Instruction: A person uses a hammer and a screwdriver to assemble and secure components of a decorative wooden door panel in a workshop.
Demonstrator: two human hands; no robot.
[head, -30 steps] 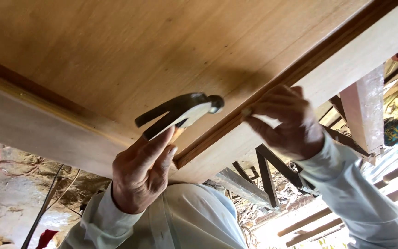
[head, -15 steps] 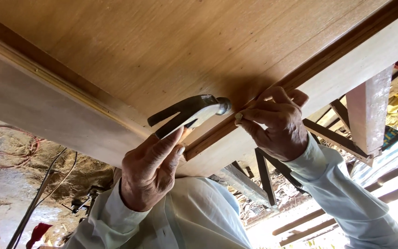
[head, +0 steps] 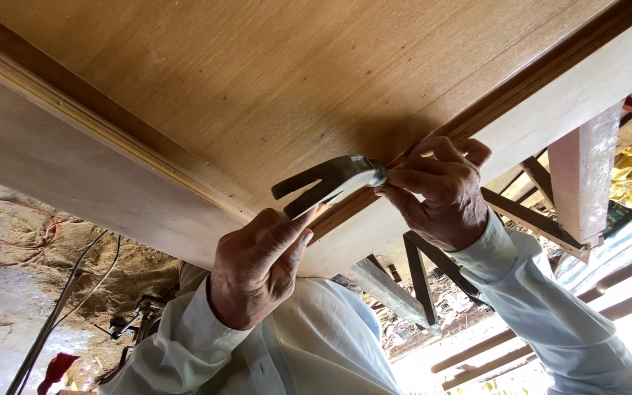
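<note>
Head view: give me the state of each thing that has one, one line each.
claw hammer: gripped by the left hand, head against the trim strip.
right hand: fingers pinched at the strip beside the hammer head.
plywood panel: overhead, framed by strips.
red cord: loose on ground.

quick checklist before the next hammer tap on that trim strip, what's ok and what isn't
1. Grip on the hammer: ok, the left hand is closed around the handle just below the head.
2. Hammer face aimed at the strip: ok, the head sits right at it.
3. Fingers out of the way: not ok, the right hand pinches right beside the hammer face.
4. Nail in place: cannot tell, the fingertips hide it.
5. Strip seated against the panel: ok where it shows beyond the hands.
6. Panel steady: cannot tell.
</note>
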